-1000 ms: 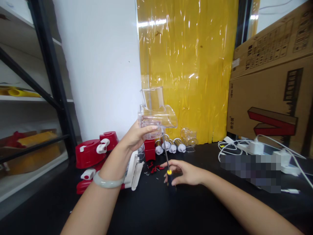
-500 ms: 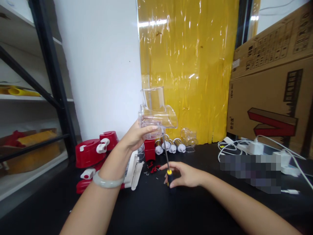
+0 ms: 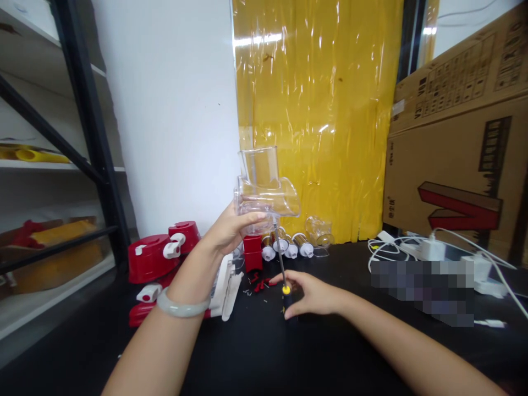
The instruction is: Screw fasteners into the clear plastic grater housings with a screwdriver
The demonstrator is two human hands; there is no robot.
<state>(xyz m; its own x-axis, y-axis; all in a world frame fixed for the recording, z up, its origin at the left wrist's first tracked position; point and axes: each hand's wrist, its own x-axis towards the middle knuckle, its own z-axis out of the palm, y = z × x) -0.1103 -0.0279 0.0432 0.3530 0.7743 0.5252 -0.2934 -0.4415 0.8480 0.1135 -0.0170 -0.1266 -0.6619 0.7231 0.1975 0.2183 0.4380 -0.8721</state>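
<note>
A clear plastic housing (image 3: 268, 192) with a wide upright mouth and a sideways tube is held up above the black table. My left hand (image 3: 236, 226) is closed round its left and lower side, the thumb lying across the front. From below, the long shaft of a screwdriver (image 3: 281, 264) reaches up to the underside of the housing; its tip is hard to make out. My right hand (image 3: 305, 297) has thumb and fingers closed on the screwdriver's black and yellow handle. Behind it, small red parts (image 3: 260, 285) and several screws (image 3: 247, 292) lie on the table.
Red and white appliance bodies (image 3: 150, 258) stand at the left, by a white part (image 3: 226, 291). Gold and white cylinders (image 3: 303, 246), a red block (image 3: 253, 253) and another clear part (image 3: 319, 231) sit at the back. Cables (image 3: 388, 245) and a carton (image 3: 454, 159) are at right.
The fingers of my right hand have shifted slightly round the screwdriver handle. The housing and my left hand stay practically in place.
</note>
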